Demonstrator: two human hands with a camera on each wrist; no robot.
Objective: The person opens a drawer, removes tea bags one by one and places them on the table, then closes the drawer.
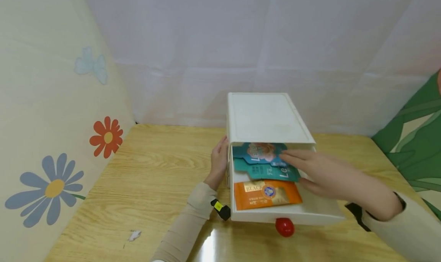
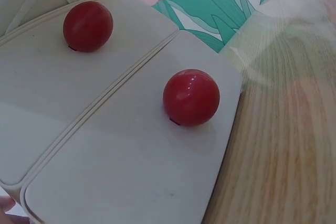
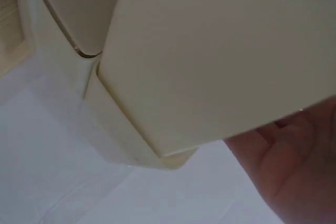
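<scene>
We see our right hand reaching over the pulled-out top drawer of a small white drawer cabinet, its fingers stretched nearly straight and lying flat on the teal sachets stacked at the back of the drawer; they press on the packets without curling round anything. Just in front of those fingers, nearer to us, an orange sachet lies flat in the same drawer, apart from the hand. Our left hand rests against the cabinet's left side, fingers laid along the wall in a light hold, the fingertips hidden behind the edge. Below the right wrist, a red knob sticks out from the drawer front. The left wrist view shows two drawer fronts, each with a red knob, and the wooden table beside them. The cabinet stands on that table, with a white curtain behind it, a flowered panel well off beyond the left fingers and a green leaf-patterned panel beyond the right. A small scrap of paper lies on the table near our left sleeve.
</scene>
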